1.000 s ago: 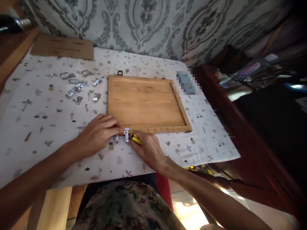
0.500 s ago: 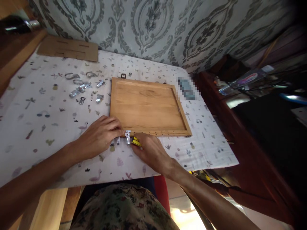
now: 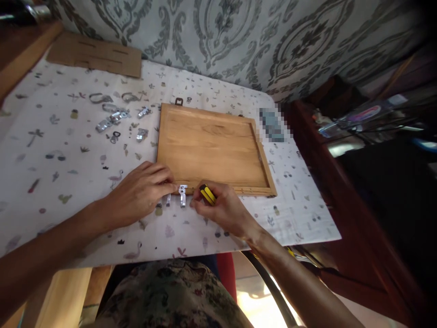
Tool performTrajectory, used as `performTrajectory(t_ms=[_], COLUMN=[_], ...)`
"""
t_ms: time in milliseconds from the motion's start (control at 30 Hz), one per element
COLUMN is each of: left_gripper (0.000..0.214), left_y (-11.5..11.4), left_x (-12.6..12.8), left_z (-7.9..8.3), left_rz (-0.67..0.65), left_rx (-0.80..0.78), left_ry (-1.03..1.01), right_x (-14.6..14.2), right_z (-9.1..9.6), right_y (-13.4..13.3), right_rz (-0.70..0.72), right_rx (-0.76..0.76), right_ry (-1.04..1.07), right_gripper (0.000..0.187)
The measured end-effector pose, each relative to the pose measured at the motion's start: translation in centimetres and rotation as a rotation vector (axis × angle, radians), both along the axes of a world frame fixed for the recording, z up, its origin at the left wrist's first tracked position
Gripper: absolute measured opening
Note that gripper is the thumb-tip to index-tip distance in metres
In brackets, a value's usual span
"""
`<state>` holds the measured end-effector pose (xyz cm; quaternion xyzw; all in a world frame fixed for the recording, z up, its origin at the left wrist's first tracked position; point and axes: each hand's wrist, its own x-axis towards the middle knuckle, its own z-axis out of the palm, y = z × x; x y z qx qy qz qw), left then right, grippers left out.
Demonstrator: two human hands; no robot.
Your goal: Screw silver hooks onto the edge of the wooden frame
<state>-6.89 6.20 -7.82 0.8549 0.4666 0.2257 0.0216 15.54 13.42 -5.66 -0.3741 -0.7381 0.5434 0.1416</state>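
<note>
A shallow framed wooden panel (image 3: 211,148) lies flat on the table, with small dark holes along its near rail. At the left part of that rail sits a silver metal bracket (image 3: 183,195), hanging out past the edge. My left hand (image 3: 141,193) rests at the near-left corner, fingers bent together and fingertips against the bracket. Another shiny metal strip (image 3: 168,199) shows below those fingers. Just right of the bracket, my right hand (image 3: 218,205) is closed around a yellow-and-black handled tool (image 3: 207,194) resembling a screwdriver. Its working tip is hidden.
Several loose silver fittings (image 3: 116,115) and small parts are scattered left of the panel. A piece of cardboard (image 3: 95,54) lies at the back left. A pixelated rectangular object (image 3: 272,124) is beyond the right side. The patterned tablecloth (image 3: 68,182) ends near my lap.
My right hand has turned and shifted slightly right, away from the bracket, so the tool handle now points upward to the left. My left hand stays at the bracket. The view has tilted slightly.
</note>
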Motion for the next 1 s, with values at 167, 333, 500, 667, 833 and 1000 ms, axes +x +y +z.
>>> performTrajectory(t_ms=[167, 333, 500, 667, 833, 1000], left_gripper=[0.029, 0.034, 0.033, 0.036, 0.04, 0.039], left_y=[-0.05, -0.08, -0.04, -0.05, -0.11, -0.15], left_x=[0.04, 0.15, 0.05, 0.04, 0.24, 0.21], left_z=[-0.22, -0.53, -0.31, -0.25, -0.65, -0.68], left_rz=[0.001, 0.007, 0.012, 0.008, 0.03, 0.036], left_rx=[0.011, 0.014, 0.003, -0.017, 0.007, -0.025], left_ry=[-0.015, -0.026, -0.01, -0.007, -0.037, -0.037], right_x=[-0.67, -0.59, -0.23, -0.39, -0.57, -0.67], right_z=[-0.06, -0.57, -0.74, -0.72, -0.62, -0.62], right_y=[0.34, 0.62, 0.78, 0.89, 1.03, 1.06], right_rz=[0.001, 0.021, -0.021, -0.012, -0.02, -0.002], right_rx=[0.029, 0.027, 0.088, 0.154, 0.104, 0.179], right_ry=[0.045, 0.096, 0.037, 0.146, 0.051, -0.03], right_gripper=[0.014, 0.013, 0.021, 0.014, 0.013, 0.015])
